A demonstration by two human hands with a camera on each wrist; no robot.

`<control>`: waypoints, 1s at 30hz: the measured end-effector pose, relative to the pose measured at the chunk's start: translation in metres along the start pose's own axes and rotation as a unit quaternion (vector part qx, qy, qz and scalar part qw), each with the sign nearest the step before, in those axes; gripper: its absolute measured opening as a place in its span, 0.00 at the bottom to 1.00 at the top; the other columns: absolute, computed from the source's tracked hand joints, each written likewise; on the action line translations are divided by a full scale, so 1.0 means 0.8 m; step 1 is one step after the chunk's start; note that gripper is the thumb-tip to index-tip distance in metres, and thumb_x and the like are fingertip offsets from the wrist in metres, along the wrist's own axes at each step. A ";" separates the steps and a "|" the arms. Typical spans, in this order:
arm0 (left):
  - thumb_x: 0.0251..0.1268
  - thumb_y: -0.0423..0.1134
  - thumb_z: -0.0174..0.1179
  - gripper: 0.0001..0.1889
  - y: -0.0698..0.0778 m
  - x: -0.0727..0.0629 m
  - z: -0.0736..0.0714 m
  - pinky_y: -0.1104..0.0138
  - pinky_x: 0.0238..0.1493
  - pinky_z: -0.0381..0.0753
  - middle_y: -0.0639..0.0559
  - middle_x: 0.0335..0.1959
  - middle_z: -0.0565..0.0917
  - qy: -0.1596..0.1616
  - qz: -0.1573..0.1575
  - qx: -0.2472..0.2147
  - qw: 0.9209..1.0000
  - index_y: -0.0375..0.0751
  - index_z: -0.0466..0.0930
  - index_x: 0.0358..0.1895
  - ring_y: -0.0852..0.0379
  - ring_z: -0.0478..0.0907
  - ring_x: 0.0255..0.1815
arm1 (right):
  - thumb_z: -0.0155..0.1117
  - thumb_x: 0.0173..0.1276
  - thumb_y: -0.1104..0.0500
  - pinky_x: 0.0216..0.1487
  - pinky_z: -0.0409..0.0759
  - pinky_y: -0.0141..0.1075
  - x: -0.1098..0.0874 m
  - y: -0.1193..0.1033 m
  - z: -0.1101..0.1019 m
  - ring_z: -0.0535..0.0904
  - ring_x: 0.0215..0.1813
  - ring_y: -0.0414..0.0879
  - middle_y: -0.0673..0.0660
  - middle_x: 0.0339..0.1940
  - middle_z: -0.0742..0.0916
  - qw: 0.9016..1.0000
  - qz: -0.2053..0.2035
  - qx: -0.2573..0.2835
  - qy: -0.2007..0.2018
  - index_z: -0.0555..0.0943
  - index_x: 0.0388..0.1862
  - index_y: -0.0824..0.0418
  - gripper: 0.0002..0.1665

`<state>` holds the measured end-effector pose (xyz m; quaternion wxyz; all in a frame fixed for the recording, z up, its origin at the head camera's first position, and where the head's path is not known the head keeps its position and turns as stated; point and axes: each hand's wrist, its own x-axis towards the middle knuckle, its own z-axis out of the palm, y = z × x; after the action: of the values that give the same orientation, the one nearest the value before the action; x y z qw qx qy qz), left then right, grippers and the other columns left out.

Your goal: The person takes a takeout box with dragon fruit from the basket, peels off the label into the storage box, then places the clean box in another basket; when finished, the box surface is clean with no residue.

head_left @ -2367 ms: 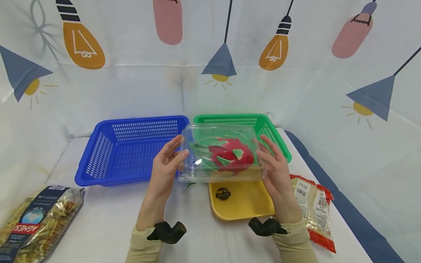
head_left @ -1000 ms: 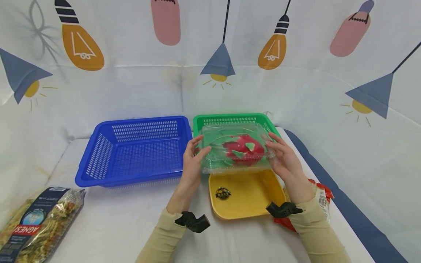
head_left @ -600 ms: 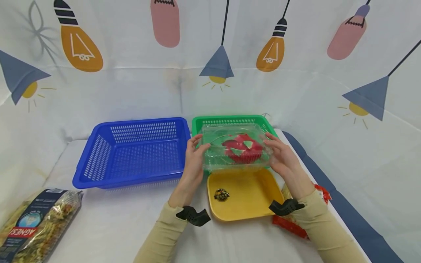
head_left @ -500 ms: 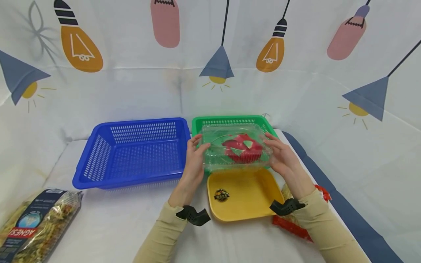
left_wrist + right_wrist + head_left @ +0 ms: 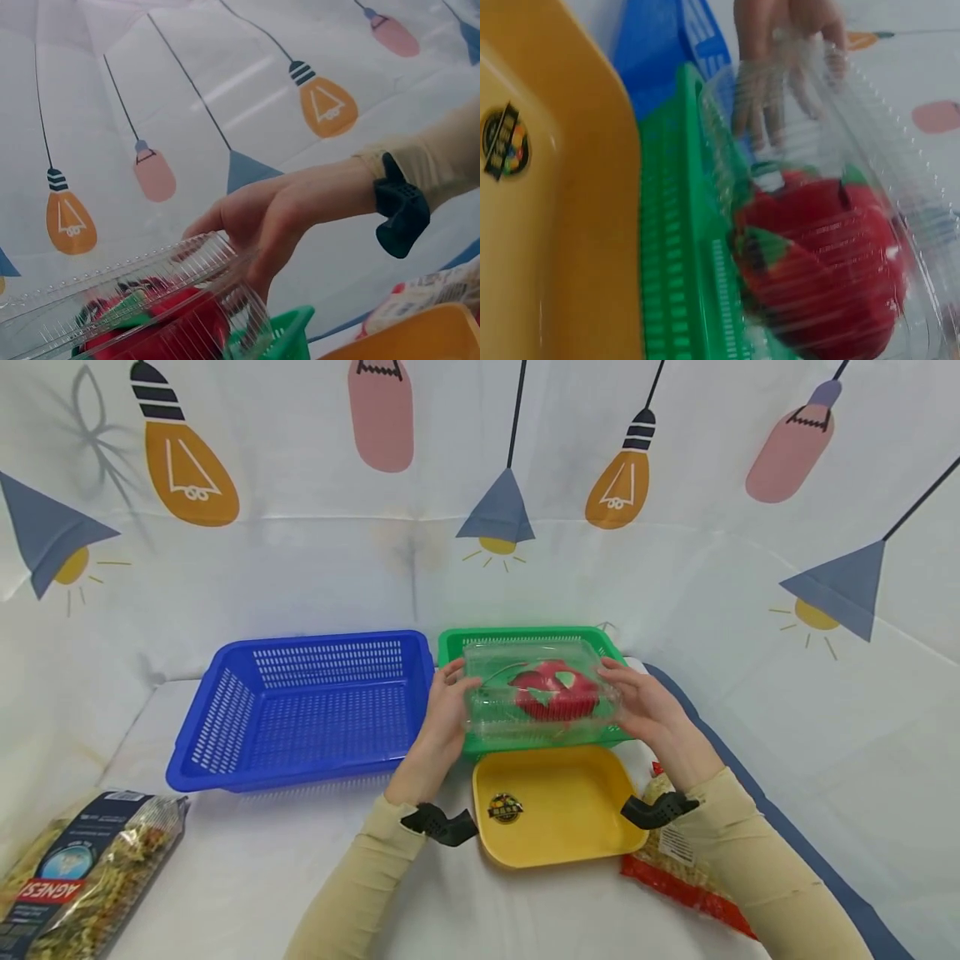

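Observation:
Both hands hold a clear plastic clamshell box (image 5: pixel 487 718) over the green basket (image 5: pixel 525 633) in the head view. My left hand (image 5: pixel 447 706) grips its left end, thumb on top. At the right end, my right hand (image 5: pixel 647 703) holds it the same way. A red dragon fruit (image 5: pixel 555 693) with green scale tips lies inside, seen through the plastic. The left wrist view has the right hand (image 5: pixel 259 217) at the box's far end. In the right wrist view, the left hand's fingers (image 5: pixel 761 97) show through the clear wall. The basket's contents are mostly hidden.
A yellow tray (image 5: pixel 558 814) with a round dark sticker stands in front of the green basket. To the left is a blue basket (image 5: pixel 322 718). A pasta bag (image 5: pixel 82 868) lies at the front left; a red-edged bag (image 5: pixel 675 860) lies partly under the right forearm.
The box, held by both hands, has moved right and slightly back, from above the gap between baskets to over the green one. In the last half second it tilts a little.

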<state>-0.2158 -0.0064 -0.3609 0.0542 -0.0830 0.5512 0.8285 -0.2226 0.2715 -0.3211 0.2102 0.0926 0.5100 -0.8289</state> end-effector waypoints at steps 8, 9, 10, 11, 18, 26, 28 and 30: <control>0.71 0.36 0.58 0.30 0.012 0.014 -0.005 0.47 0.74 0.59 0.39 0.76 0.58 -0.013 -0.014 0.066 0.998 0.42 0.60 0.73 0.42 0.57 0.76 | 0.51 0.81 0.55 0.81 0.52 0.44 0.013 -0.019 -0.003 0.56 0.77 0.47 0.48 0.85 0.44 0.997 0.004 -0.075 0.028 0.47 0.84 0.48 0.39; 0.70 0.36 0.59 0.31 0.013 0.016 -0.006 0.47 0.74 0.61 0.39 0.76 0.58 -0.016 -0.016 0.077 0.997 0.42 0.59 0.74 0.41 0.59 0.75 | 0.51 0.80 0.55 0.81 0.48 0.46 0.015 -0.020 -0.003 0.51 0.79 0.48 0.48 0.85 0.44 0.996 0.003 -0.084 0.032 0.47 0.84 0.49 0.39; 0.70 0.37 0.60 0.33 0.014 0.017 -0.006 0.47 0.73 0.62 0.38 0.76 0.59 -0.018 -0.019 0.089 0.996 0.42 0.59 0.75 0.40 0.60 0.74 | 0.51 0.80 0.55 0.81 0.47 0.48 0.017 -0.021 -0.004 0.47 0.81 0.49 0.49 0.85 0.43 0.995 0.001 -0.096 0.036 0.47 0.84 0.51 0.40; 0.69 0.37 0.60 0.34 0.015 0.018 -0.007 0.47 0.73 0.63 0.38 0.77 0.59 -0.023 -0.021 0.099 0.995 0.42 0.59 0.76 0.39 0.62 0.74 | 0.51 0.80 0.55 0.81 0.47 0.49 0.018 -0.022 -0.003 0.45 0.82 0.49 0.50 0.85 0.42 0.994 -0.001 -0.104 0.038 0.47 0.84 0.51 0.40; 0.71 0.39 0.60 0.36 0.011 0.031 -0.014 0.48 0.73 0.64 0.38 0.78 0.56 -0.055 -0.029 0.158 0.985 0.39 0.56 0.78 0.38 0.63 0.73 | 0.51 0.80 0.54 0.81 0.51 0.46 0.031 -0.024 -0.007 0.48 0.81 0.52 0.56 0.84 0.47 0.980 -0.011 -0.191 0.059 0.49 0.83 0.58 0.38; 0.72 0.39 0.59 0.35 0.001 0.049 -0.019 0.49 0.69 0.68 0.39 0.77 0.60 -0.066 -0.050 0.196 0.977 0.38 0.56 0.78 0.43 0.70 0.62 | 0.48 0.81 0.58 0.77 0.60 0.43 0.057 -0.023 -0.020 0.57 0.79 0.55 0.62 0.82 0.56 0.961 -0.006 -0.267 0.065 0.49 0.82 0.62 0.36; 0.73 0.38 0.58 0.35 -0.001 0.054 -0.017 0.50 0.66 0.68 0.39 0.78 0.59 -0.072 -0.055 0.216 0.972 0.37 0.54 0.78 0.45 0.70 0.55 | 0.48 0.81 0.59 0.78 0.58 0.45 0.062 -0.023 -0.025 0.54 0.80 0.57 0.63 0.83 0.54 0.958 -0.006 -0.282 0.056 0.49 0.82 0.64 0.36; 0.74 0.38 0.56 0.35 -0.003 0.057 -0.014 0.51 0.65 0.67 0.39 0.78 0.56 -0.080 -0.059 0.236 0.967 0.35 0.51 0.79 0.45 0.68 0.52 | 0.48 0.81 0.60 0.79 0.56 0.47 0.068 -0.024 -0.028 0.53 0.81 0.59 0.64 0.83 0.53 0.955 -0.003 -0.292 0.049 0.49 0.81 0.65 0.36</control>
<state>-0.2594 -0.0156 -0.3762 0.1645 -0.0334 0.7193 0.6741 -0.2807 0.2849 -0.3358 0.2009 0.0662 0.7394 -0.6392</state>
